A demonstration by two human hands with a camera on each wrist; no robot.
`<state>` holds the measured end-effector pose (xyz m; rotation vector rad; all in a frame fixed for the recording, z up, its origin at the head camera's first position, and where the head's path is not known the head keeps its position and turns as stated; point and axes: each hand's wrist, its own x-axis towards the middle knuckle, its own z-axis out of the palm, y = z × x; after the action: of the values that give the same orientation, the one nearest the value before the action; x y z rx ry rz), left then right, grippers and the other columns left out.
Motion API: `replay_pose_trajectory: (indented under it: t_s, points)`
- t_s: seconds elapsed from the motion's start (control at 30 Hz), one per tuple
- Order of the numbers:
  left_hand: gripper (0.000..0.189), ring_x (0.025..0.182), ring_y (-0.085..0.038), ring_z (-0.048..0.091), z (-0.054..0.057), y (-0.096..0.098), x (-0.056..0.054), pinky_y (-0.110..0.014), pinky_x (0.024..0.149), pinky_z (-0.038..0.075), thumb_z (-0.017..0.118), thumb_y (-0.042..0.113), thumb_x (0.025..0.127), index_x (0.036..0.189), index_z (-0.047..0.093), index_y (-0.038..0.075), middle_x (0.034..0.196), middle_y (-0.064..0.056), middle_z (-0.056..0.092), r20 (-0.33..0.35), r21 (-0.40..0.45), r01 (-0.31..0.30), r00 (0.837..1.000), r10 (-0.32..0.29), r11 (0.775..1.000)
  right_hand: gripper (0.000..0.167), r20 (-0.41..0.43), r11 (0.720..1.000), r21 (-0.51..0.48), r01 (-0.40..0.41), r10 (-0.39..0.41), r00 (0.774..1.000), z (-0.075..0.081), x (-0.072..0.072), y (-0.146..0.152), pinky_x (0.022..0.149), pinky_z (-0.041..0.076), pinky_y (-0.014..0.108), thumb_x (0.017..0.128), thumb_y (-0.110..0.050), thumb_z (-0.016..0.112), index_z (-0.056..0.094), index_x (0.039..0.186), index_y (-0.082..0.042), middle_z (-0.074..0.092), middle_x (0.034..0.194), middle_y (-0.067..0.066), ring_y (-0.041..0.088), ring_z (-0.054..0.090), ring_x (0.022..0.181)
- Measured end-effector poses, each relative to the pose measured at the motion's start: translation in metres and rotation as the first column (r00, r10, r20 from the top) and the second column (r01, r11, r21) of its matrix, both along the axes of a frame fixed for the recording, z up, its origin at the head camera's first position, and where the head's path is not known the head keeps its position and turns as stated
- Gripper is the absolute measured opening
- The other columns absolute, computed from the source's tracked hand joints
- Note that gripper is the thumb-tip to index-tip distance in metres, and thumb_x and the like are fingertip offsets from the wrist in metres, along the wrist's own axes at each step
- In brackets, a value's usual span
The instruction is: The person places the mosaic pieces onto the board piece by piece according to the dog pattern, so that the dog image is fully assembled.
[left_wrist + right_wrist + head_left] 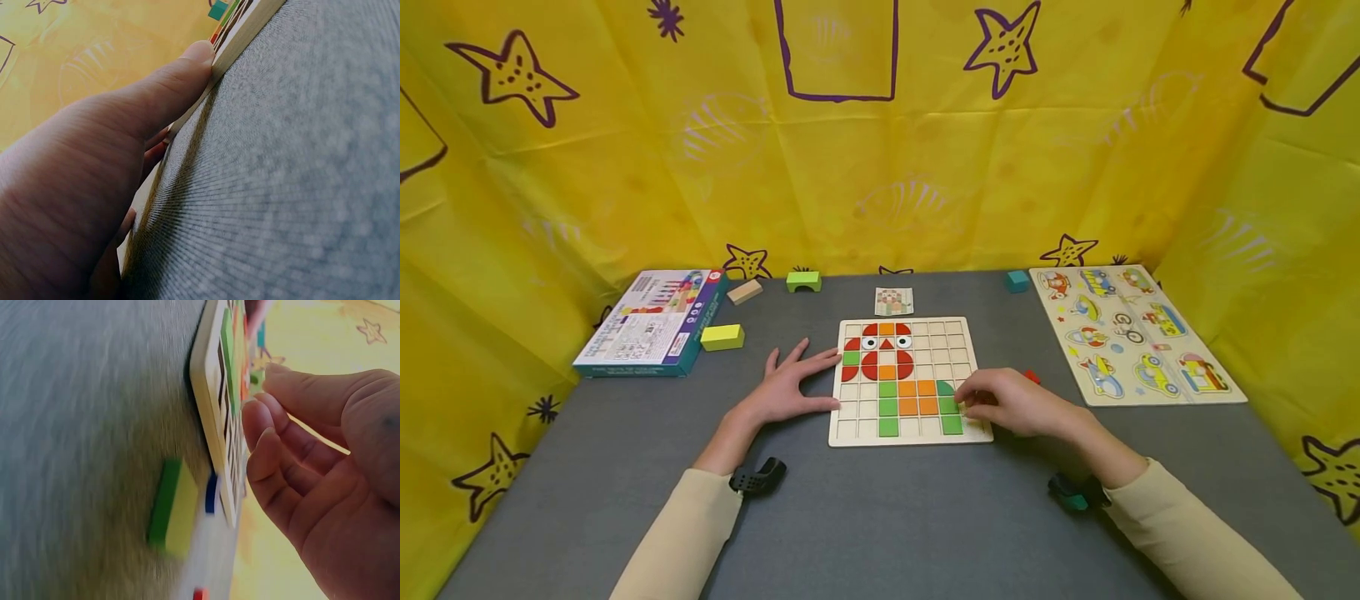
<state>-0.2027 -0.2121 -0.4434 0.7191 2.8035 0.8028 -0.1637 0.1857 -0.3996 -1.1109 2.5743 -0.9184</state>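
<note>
A wooden grid board [939, 342] lies on the grey table, partly filled with red, orange, green and eye-printed pieces. The left hand [796, 385] has its fingers spread and touches the board's left edge with thumb and fingertips; in the left wrist view its thumb [169, 87] lies along the wooden rim. Over the right edge, the right hand [1018, 402] bends its fingers beside green pieces [951, 424]. A gap shows between thumb and fingers of the right hand [325, 444] in the right wrist view, with nothing seen held there.
Behind the board lies a small pattern card [893, 301]. At left are a box [655, 325], a yellow block [722, 337], a plain wooden block [745, 292] and a green arch [803, 282]. At right are a picture puzzle [1131, 333], a teal block [1017, 282] and a green-yellow block [175, 509].
</note>
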Motion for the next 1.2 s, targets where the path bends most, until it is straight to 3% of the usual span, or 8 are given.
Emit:
replay_pose_trajectory:
  t_s: [0.4, 0.93, 1.2]
  points:
    - [0.083, 0.152, -0.04, 0.006, 0.0, 0.0, 0.001, -0.068, 0.11, -0.011, 0.076, 0.057, 0.084, 0.153, 0.048, 0.021, 0.159, 0.0, 0.04, 0.004, 0.001, 0.006, 1.0, -0.006, 1.0, 0.022, 0.044, 0.991, -0.026, 0.132, -0.131, 0.99, -0.001, 0.006, 0.045, 0.076, 0.053, 0.03, 0.091, -0.009, 0.077, 0.07, 0.111, -0.005, 0.069, 0.1, 0.0, 0.011, 0.06, 0.085]
    - [0.083, 0.152, -0.041, 0.007, 0.0, 0.0, 0.002, -0.067, 0.111, -0.012, 0.076, 0.057, 0.084, 0.153, 0.048, 0.021, 0.159, 0.0, 0.04, 0.0, 0.002, 0.002, 1.0, -0.002, 1.0, 0.023, 0.082, 0.99, -0.006, 0.139, -0.138, 0.987, -0.008, 0.014, 0.067, 0.073, 0.052, 0.028, 0.091, -0.011, 0.077, 0.069, 0.112, -0.006, 0.066, 0.099, -0.003, 0.008, 0.06, 0.083]
    - [0.083, 0.152, -0.041, 0.007, 0.001, 0.0, 0.001, -0.068, 0.11, -0.011, 0.076, 0.056, 0.084, 0.153, 0.048, 0.02, 0.159, -0.001, 0.04, -0.01, 0.002, 0.008, 1.0, -0.008, 1.0, 0.021, 0.057, 0.986, -0.027, 0.164, -0.162, 0.985, -0.008, 0.01, 0.071, 0.073, 0.052, 0.028, 0.091, -0.011, 0.077, 0.07, 0.11, -0.006, 0.068, 0.1, -0.001, 0.009, 0.061, 0.083]
